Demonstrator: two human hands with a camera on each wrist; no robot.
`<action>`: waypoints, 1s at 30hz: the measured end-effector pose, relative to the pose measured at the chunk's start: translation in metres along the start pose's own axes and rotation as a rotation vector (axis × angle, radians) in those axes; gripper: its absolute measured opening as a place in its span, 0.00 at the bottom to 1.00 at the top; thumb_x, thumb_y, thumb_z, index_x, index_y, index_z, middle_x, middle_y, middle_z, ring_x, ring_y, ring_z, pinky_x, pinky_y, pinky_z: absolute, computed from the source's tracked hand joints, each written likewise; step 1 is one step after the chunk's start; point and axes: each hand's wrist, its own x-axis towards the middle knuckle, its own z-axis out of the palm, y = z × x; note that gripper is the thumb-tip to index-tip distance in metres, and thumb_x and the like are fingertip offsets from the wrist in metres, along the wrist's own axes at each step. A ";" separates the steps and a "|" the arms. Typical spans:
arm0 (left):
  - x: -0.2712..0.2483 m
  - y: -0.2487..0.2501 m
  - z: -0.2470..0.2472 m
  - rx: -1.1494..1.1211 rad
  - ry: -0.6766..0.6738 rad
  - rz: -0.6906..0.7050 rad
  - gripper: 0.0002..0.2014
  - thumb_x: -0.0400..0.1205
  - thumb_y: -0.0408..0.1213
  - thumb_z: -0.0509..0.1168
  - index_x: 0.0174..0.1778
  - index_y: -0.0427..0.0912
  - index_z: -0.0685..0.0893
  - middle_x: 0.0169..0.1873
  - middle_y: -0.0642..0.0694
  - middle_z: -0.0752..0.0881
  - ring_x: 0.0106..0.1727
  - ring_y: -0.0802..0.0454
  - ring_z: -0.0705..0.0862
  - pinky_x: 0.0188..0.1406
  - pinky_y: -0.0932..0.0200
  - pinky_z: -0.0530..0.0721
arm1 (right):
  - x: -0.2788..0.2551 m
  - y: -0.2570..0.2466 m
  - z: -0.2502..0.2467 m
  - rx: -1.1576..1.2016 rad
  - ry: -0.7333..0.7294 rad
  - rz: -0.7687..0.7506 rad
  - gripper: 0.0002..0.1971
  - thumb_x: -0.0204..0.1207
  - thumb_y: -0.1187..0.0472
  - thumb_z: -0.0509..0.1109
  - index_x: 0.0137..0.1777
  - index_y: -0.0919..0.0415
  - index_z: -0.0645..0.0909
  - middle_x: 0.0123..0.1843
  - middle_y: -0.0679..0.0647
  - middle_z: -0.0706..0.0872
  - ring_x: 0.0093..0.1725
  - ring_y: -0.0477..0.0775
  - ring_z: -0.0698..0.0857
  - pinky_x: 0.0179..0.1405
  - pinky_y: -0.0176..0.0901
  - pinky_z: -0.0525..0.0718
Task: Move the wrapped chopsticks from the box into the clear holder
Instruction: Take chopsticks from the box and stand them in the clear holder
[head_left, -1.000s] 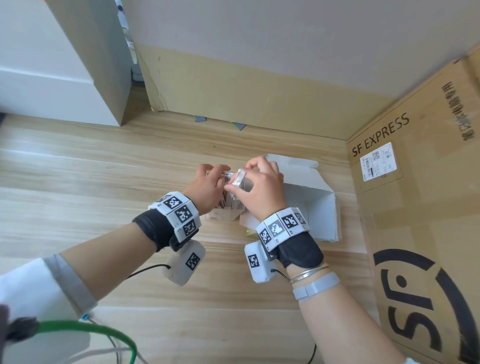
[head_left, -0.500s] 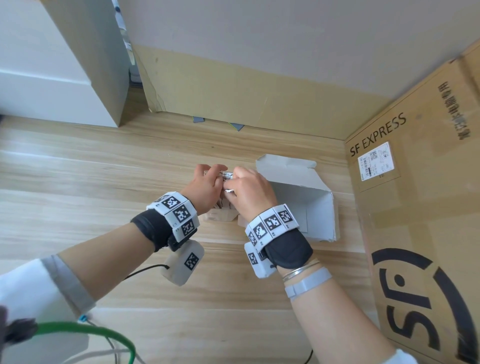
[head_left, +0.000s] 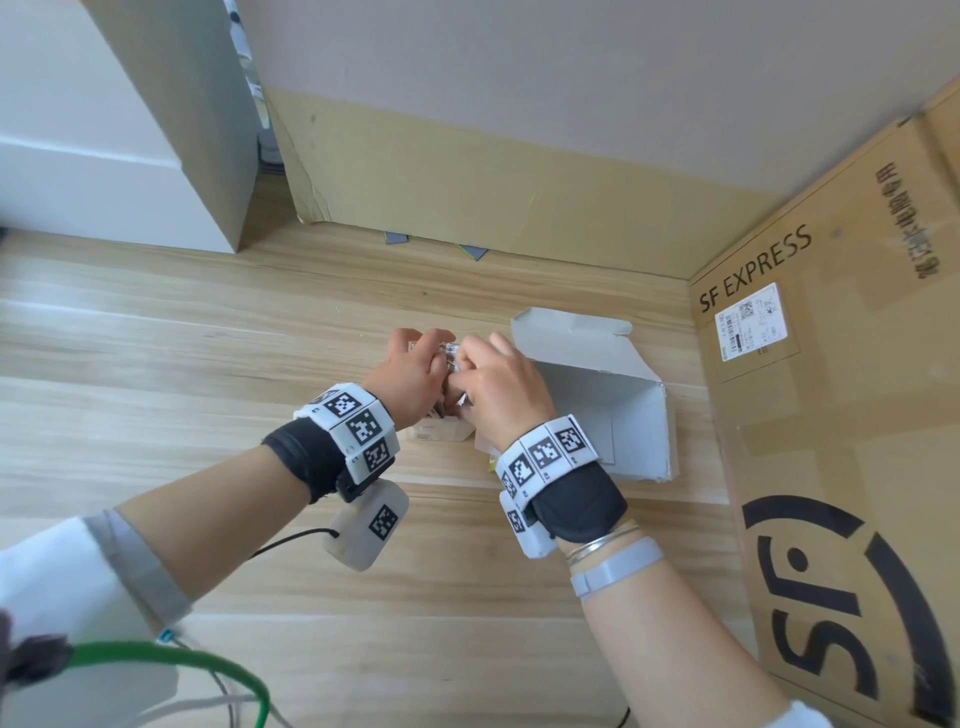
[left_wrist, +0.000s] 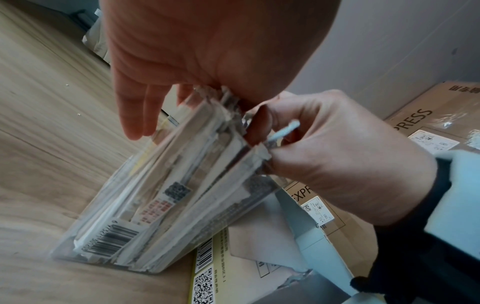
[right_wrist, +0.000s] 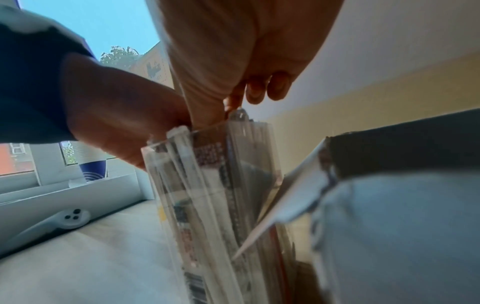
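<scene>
The clear holder (head_left: 436, 428) (left_wrist: 145, 216) (right_wrist: 207, 185) stands on the wooden table, packed with several wrapped chopsticks (left_wrist: 182, 174). My left hand (head_left: 431, 358) (left_wrist: 182, 102) wraps round the holder's top from the left side. My right hand (head_left: 467, 364) (left_wrist: 262, 148) (right_wrist: 233, 102) pinches the top ends of wrapped chopsticks (head_left: 451, 352) that stand in the holder's right side. The open white box (head_left: 613, 395) (right_wrist: 389, 205) lies just right of the holder, behind my right wrist. Its inside is hidden from me.
A large SF Express carton (head_left: 831, 415) walls off the right side, and a cardboard panel (head_left: 467, 208) stands at the back. A white cabinet (head_left: 104, 182) is at the far left. A green cable (head_left: 171, 660) loops at the lower left.
My right hand has moved left and down from above the box edge to the holder, lowering its wrapped chopsticks in among the others. My left hand stays on the holder.
</scene>
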 end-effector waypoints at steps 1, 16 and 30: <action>-0.001 0.000 0.000 0.006 -0.006 -0.004 0.21 0.85 0.41 0.44 0.73 0.45 0.67 0.71 0.38 0.68 0.72 0.44 0.67 0.68 0.48 0.75 | 0.001 0.000 0.001 -0.027 0.005 0.007 0.14 0.43 0.68 0.84 0.19 0.58 0.80 0.31 0.51 0.78 0.32 0.57 0.77 0.29 0.35 0.63; -0.003 0.003 -0.005 0.047 0.021 -0.002 0.19 0.86 0.38 0.49 0.73 0.42 0.69 0.73 0.36 0.67 0.55 0.48 0.70 0.59 0.55 0.76 | 0.005 0.009 -0.018 0.367 -0.031 0.136 0.05 0.74 0.53 0.72 0.44 0.52 0.86 0.29 0.47 0.82 0.34 0.51 0.79 0.40 0.42 0.80; -0.005 0.006 -0.003 -0.031 -0.011 -0.097 0.25 0.84 0.39 0.51 0.79 0.53 0.55 0.69 0.31 0.67 0.62 0.35 0.78 0.64 0.45 0.75 | 0.007 0.014 0.013 0.325 0.022 0.319 0.19 0.66 0.68 0.75 0.54 0.60 0.72 0.53 0.53 0.67 0.42 0.53 0.73 0.40 0.38 0.70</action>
